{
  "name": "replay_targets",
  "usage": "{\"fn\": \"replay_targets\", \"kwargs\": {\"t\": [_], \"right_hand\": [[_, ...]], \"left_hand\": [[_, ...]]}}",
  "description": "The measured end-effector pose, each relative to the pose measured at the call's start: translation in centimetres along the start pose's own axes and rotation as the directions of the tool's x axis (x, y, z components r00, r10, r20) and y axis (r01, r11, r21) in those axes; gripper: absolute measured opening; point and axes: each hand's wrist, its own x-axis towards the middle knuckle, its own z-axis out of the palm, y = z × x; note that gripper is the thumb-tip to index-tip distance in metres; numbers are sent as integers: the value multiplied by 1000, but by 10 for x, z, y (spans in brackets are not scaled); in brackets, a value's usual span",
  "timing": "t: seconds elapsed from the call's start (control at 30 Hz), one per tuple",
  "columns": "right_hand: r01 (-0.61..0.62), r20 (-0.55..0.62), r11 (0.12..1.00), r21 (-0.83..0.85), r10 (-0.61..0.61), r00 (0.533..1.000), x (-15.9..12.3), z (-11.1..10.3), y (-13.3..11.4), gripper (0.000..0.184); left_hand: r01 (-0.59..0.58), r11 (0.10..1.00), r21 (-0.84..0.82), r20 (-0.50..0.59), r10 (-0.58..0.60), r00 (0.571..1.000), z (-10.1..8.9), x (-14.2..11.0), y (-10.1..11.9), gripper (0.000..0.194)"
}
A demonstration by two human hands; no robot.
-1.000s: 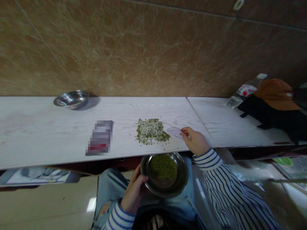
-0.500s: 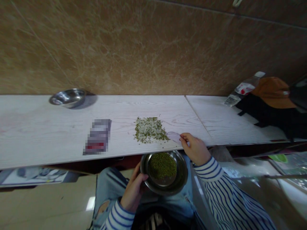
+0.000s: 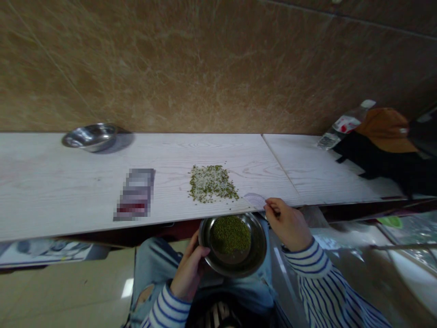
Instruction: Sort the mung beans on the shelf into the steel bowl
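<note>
My left hand grips the rim of a steel bowl at its left side, thumb over the edge. Green mung beans cover part of the bowl's bottom. The bowl sits over my lap, just below the table's front edge. My right hand pinches a clear, half-round protractor at its right end, low over the table near the front edge. To the left of the protractor, a patch of mung beans mixed with white rice-like grains lies spread on the table, with a few loose beans around it.
The white wood-grain table runs along a brown marbled wall. Another steel bowl stands at the back left. A blurred-out flat object lies left of the grains. At the right are a plastic bottle, an orange cap and black cloth.
My right hand has drawn the protractor right and toward the front edge, away from the grain patch. My left hand still holds the bowl. The view has shifted slightly.
</note>
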Motion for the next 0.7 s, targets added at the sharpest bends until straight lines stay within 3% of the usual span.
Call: {"fn": "replay_targets", "kwargs": {"t": [0.2,0.4,0.7], "right_hand": [[26,15,999,36,-26,1000,-3,0,-10,20],[-30,-16,999,18,30,999,11,-4,1,21],[19,50,998,67,-22,998,11,2,-4,20]], "left_hand": [[27,999,23,9,-27,1000,-3,1,-2,65],[17,1000,11,6,-17,1000,-3,1,-2,67],[21,1000,23,-26,-21,999,-4,3,0,69]]}}
